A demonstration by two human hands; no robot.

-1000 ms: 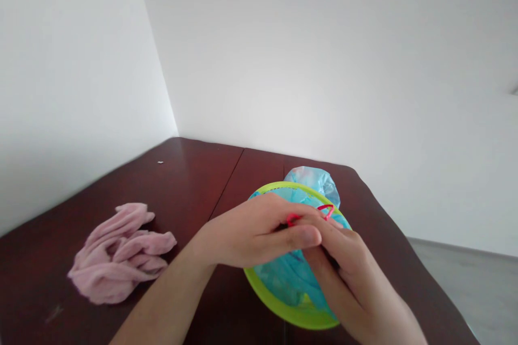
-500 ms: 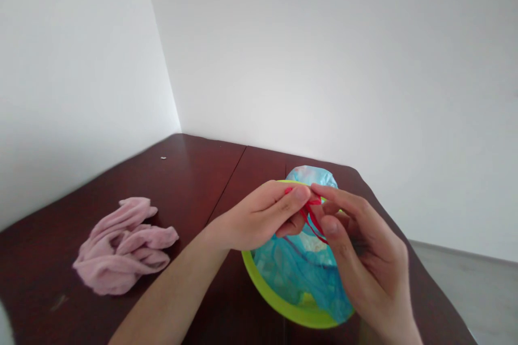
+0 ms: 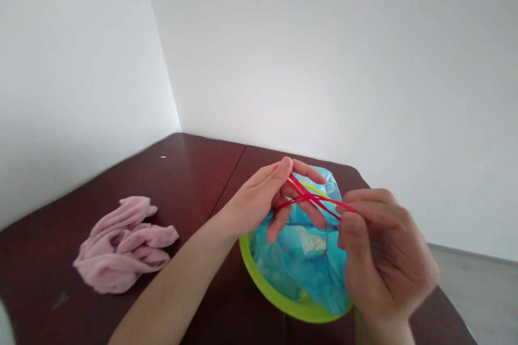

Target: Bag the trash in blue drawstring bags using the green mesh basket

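Red string (image 3: pixel 309 196) is stretched in crossing strands between my two hands, above a yellow-green basin (image 3: pixel 265 285). My left hand (image 3: pixel 275 194) is open, its fingers spread, with strands passing around the thumb and fingers. On the right, my right hand (image 3: pixel 384 253) pinches the other end of the string between thumb and forefinger. Beneath both hands, a blue translucent plastic bag (image 3: pixel 299 267) lies crumpled in the basin, and part of it rises past the far rim. A pale item shows within the bag, too unclear to name. Some purplish cord also crosses the bag.
A crumpled pink cloth (image 3: pixel 121 248) lies on the dark reddish-brown table (image 3: pixel 194 172), left of my left forearm. A tiny white scrap (image 3: pixel 163 157) sits farther back. White walls border the table behind and at left; grey floor (image 3: pixel 473 275) shows at right.
My hands have moved apart, the right one going rightward, and the red string between them is now drawn out. The fingers of my left hand have spread from a pinch.
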